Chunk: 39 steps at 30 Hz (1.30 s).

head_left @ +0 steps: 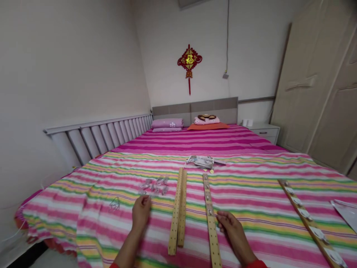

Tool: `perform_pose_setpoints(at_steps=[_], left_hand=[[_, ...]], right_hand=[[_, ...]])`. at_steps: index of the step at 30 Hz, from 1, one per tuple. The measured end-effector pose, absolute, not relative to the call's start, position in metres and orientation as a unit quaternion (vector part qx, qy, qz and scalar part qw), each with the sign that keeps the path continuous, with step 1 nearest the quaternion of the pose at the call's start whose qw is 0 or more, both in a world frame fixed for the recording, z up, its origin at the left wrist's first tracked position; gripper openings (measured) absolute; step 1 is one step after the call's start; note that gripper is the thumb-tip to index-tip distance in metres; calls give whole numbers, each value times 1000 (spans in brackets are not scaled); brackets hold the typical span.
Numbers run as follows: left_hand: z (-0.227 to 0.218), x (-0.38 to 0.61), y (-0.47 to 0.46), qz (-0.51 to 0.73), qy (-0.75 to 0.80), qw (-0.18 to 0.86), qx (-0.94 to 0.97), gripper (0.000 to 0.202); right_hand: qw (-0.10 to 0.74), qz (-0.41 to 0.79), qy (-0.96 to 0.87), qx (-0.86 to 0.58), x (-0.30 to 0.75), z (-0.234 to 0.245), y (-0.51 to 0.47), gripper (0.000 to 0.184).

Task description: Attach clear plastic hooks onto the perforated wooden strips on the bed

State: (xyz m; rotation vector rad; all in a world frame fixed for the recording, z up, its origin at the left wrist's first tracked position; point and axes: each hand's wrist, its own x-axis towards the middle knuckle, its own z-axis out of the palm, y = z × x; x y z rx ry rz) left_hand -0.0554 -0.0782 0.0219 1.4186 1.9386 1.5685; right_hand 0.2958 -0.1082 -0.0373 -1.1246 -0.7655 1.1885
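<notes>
My left hand (141,213) is at the near edge of a loose group of small clear plastic packets (154,185) with shiny bits inside. Its fingertips are pinched together, and what they hold, if anything, is too small to make out. My right hand (232,227) hovers just right of a narrow wooden strip (212,234) with rows of holes, its fingers loosely bent and apart. Several small metal pieces (208,197) sit along the strip's far half. Between my hands lie two more perforated wooden strips (175,219), side by side and bare.
On the right, another strip (304,214) carries several white round pieces. A pile of plastic packets (202,161) lies beyond the strips. A thin tangled wire-like item (115,203) is at left, and a white sheet or bag (346,212) at far right. Everything rests on a striped bedspread (251,193).
</notes>
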Motion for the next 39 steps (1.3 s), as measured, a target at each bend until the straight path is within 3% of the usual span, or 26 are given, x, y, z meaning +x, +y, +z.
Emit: perform_pose_setpoints(at_steps=[7, 13, 17, 23, 27, 39], left_hand=[[4, -79, -67, 452, 705, 37, 546, 32], [5, -81, -64, 448, 698, 32, 558, 26], [8, -78, -67, 524, 689, 152, 478, 23], [22, -59, -75, 632, 570, 483, 204, 6], [43, -42, -86, 626, 455, 629, 70, 15], [69, 55, -150, 507, 319, 799, 49, 17]], right_hand=[[622, 516, -336, -484, 296, -36, -110, 35], [622, 513, -340, -484, 296, -32, -112, 32], [623, 513, -338, -484, 295, -33, -110, 33], [624, 509, -337, -487, 294, -33, -110, 32], [628, 509, -332, -485, 294, -29, -112, 31], [651, 524, -308, -455, 288, -11, -123, 27]])
